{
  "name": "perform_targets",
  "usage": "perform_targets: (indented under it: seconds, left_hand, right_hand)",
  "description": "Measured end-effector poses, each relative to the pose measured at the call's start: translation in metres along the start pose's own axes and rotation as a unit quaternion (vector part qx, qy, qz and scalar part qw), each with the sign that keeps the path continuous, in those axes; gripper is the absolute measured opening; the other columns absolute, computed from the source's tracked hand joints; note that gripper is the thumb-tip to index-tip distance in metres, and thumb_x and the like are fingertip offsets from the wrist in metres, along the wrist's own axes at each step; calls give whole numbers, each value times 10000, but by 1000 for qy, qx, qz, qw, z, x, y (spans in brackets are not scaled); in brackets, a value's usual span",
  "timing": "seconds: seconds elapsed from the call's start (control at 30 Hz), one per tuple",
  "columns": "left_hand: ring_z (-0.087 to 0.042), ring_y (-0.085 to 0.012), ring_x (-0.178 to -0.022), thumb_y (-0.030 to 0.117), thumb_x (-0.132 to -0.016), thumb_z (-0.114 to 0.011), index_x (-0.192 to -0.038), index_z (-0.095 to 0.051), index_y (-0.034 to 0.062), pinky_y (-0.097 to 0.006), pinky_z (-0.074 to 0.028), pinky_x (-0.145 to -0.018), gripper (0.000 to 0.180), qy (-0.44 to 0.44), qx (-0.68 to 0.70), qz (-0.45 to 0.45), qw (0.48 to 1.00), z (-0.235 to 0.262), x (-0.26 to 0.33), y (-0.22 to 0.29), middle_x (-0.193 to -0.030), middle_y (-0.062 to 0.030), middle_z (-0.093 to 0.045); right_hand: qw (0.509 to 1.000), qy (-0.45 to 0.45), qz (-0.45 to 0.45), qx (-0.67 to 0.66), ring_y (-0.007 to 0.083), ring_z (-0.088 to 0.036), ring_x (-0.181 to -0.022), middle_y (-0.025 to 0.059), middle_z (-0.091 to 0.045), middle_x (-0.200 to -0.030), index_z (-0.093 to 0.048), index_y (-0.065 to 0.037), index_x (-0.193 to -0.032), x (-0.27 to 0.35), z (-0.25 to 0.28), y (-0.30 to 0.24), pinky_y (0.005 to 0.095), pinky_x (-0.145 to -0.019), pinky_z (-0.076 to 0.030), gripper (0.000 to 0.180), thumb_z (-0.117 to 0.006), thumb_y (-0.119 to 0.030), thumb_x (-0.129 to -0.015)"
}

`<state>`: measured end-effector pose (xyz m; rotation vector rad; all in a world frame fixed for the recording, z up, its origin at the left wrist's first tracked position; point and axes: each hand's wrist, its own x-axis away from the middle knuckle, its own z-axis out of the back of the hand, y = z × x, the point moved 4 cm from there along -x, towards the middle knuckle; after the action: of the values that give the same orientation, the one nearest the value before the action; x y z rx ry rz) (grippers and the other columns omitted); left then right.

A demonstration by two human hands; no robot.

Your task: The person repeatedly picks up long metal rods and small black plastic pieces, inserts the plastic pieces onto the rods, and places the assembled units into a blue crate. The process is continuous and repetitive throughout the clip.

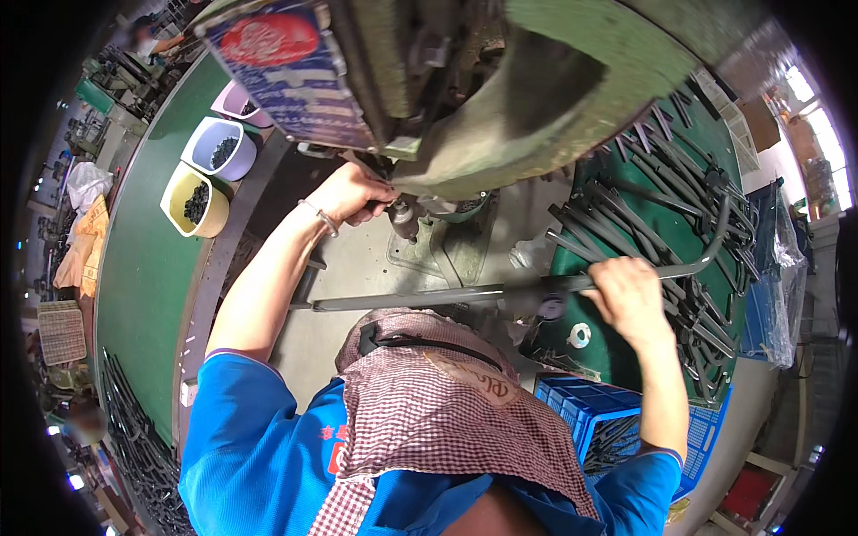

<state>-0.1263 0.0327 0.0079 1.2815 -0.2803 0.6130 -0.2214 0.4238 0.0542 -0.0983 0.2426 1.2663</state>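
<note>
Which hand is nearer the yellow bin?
Left. The left hand is right of the yellow bin, by the machine; the right hand is much farther right, gripping the bent tube.

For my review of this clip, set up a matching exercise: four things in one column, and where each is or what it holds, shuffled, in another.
Column one
1. Bare left hand
2. Bare right hand
3. Yellow plastic bin
4. Blue plastic crate

Column two
A. Contains small black parts
B. Closed around a long, dark grey metal tube
C. Contains dark rods
D. By the lower part of a large green metal machine

Right pairs: 1-D, 2-B, 3-A, 4-C
</note>
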Motion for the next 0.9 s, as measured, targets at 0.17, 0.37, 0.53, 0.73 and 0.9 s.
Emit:
perform_targets:
  seconds: [0.17, 0.37, 0.53, 0.73, 0.9]
  left_hand:
    - [-529, -105, -516, 218, -911, -693, -847, -705, 17, -285, -432, -494, 211, 7, -119, -88, 989, 22, -1, -15, -614, -9, -589]
    - [-691, -303, -784, 240, -746, -803, -1054, -714, 95, -400, -538, -664, 351, 108, -547, -206, 804, 15, 79, -28, -881, -108, -703]
    - [-671, -287, -694, 225, -740, -780, -903, -694, 110, -391, -527, -614, 218, 257, -527, -315, 746, 61, 67, -25, -825, -75, -646]
    - [-671, -292, -710, 217, -762, -762, -953, -701, 108, -398, -525, -621, 229, 259, -526, -335, 738, 83, 50, -8, -836, -74, -631]
    - [-672, -297, -720, 211, -767, -758, -914, -708, 98, -402, -531, -636, 192, 232, -539, -345, 733, 90, 30, -4, -840, -80, -631]
  right_hand:
    - [996, -4, -15, -86, 258, -614, -722, 58, -562, -788, -592, -93, -934, -53, -42, -64, 395, -628, -492, 331, -781, -261, -721]
    - [992, 28, -84, -94, 263, -640, -763, 54, -612, -843, -572, -129, -998, -127, -78, -119, 391, -638, -512, 301, -729, -295, -802]
    - [981, -6, -177, -79, 289, -661, -761, 69, -656, -894, -646, -138, -1120, -148, -67, -126, 395, -659, -530, 343, -729, -304, -832]
    - [970, 40, -203, -129, 303, -664, -847, 77, -668, -994, -669, -135, -1178, -152, -62, -114, 407, -714, -538, 373, -724, -309, -852]
    - [975, 55, -198, -86, 338, -625, -1050, 110, -659, -1141, -658, -154, -1227, -161, -65, -112, 458, -877, -503, 406, -718, -327, -865]
